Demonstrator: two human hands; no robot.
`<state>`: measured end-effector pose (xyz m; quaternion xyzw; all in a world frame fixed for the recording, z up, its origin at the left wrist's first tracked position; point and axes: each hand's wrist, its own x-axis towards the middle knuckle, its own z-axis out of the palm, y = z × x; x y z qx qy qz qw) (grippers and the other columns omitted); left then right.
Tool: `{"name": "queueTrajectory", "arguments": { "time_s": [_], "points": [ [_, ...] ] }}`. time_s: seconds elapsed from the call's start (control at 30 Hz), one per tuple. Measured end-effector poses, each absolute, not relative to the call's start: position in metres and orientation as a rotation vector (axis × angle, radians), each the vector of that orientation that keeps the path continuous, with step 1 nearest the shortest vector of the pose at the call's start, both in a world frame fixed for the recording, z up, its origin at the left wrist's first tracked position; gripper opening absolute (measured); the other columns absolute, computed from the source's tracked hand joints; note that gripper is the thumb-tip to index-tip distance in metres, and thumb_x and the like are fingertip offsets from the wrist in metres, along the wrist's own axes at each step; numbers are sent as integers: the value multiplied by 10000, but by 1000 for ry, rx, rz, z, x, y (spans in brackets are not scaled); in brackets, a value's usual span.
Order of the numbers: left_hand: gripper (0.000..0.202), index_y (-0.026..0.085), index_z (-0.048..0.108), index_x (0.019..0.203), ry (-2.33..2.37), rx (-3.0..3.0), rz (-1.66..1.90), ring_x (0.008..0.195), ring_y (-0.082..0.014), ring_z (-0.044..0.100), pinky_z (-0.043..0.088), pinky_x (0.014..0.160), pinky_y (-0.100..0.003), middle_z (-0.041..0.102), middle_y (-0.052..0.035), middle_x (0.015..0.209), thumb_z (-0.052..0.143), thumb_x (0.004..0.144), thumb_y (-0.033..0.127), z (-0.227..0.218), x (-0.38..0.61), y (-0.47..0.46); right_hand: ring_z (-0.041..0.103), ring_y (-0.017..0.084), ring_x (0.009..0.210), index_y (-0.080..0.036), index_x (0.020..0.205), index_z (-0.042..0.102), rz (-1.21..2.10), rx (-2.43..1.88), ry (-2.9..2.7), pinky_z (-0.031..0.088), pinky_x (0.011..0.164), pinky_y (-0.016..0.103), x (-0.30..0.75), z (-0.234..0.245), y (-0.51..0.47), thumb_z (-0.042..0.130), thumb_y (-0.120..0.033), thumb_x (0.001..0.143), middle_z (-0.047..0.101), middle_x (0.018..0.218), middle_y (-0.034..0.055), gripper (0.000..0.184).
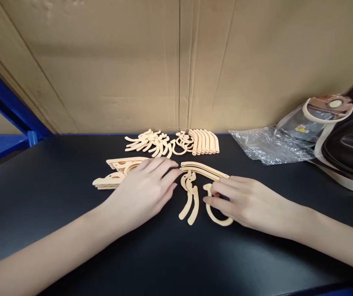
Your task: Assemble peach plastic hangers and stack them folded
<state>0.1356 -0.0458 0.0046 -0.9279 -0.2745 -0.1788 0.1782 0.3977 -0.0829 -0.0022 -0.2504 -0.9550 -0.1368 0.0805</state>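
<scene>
My left hand point(151, 187) is open, its fingers stretched out, with fingertips close by the left ends of two long curved cream plastic bars point(202, 169). My right hand point(241, 199) has loosely bent fingers, set apart, over a C-shaped hook point(218, 220) that lies on the table; its fingers also reach the right end of the bars. Between the hands lie two short curved arms point(190, 201) with notched heads. Partly behind my left hand are stacked cream pieces that look like folded hangers point(110, 181). What lies under my right palm is hidden.
Farther back lie a heap of loose curved arms point(151, 142), several hooks point(184, 142) and a row of curved bars point(205, 142). To the right are a clear plastic bag point(256, 144), a transparent bottle point(305, 125) and a dark bag point(349, 144). Cardboard point(133, 70) stands behind the black tabletop point(164, 263).
</scene>
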Motion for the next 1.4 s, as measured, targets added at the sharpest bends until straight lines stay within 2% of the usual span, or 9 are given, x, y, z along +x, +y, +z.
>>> {"name": "queueTrajectory", "arguments": {
  "time_s": [0.1,0.2,0.33,0.47,0.57,0.7,0.87,1.13,1.4],
  "points": [
    [253,97,663,1075,-826,-2584,-457,1005,-279,596,498,855,-425,662,-108,1057,451,957,169,7,139,-38,526,162,700,-163,890,663,-338,-813,-2842,420,618,305,398,0,-86,461,-138,955,582,804,33,214],
    [255,99,676,1067,-877,-2553,-408,885,-265,599,507,783,-414,649,-92,923,458,952,165,7,144,-31,546,162,725,-160,877,672,-225,-842,-2795,429,641,309,400,0,-87,435,-238,994,593,814,43,275],
    [286,108,700,966,-916,-2535,-383,789,-244,579,491,733,-383,626,-75,799,419,971,162,7,154,-24,532,141,705,-166,850,675,28,-859,-2716,434,658,294,404,-2,-83,495,-211,956,593,787,20,214],
    [282,129,685,816,-917,-2556,-343,762,-221,569,468,714,-349,642,-64,774,454,966,191,8,162,-18,502,110,663,-187,753,645,480,-974,-2531,418,627,254,408,-2,-79,640,-163,819,556,723,-23,70],
    [287,134,660,763,-929,-2565,-344,746,-210,574,460,690,-333,654,-61,775,481,964,231,5,165,-15,463,103,611,-195,693,638,927,-1093,-2282,392,568,242,414,1,-73,689,-203,778,509,662,-34,100],
    [256,129,662,818,-937,-2566,-362,763,-207,595,469,718,-334,672,-56,784,480,970,226,-4,166,-15,465,99,564,-187,720,628,1340,-1132,-1871,378,548,248,425,3,-62,696,-322,801,524,651,-30,171],
    [256,153,643,810,-991,-2481,-432,774,-230,586,453,722,-371,673,-58,766,450,966,219,-8,166,-21,418,100,564,-187,732,571,1276,-1133,-1583,370,603,247,432,-3,-52,590,-279,853,463,587,-48,153],
    [193,209,538,778,-1101,-2345,-574,736,-234,545,419,690,-390,640,-35,706,447,949,218,2,166,-31,407,121,565,-214,787,491,1222,-1114,-1386,356,584,255,431,-8,-48,509,-260,856,469,607,-43,85],
    [130,210,517,828,-1293,-2512,-888,690,-170,530,394,652,-288,566,18,721,460,942,231,13,163,-41,414,107,583,-208,794,501,1317,-1061,-1343,353,597,234,431,-10,-50,515,-229,875,488,598,-54,85]
  ]
}}
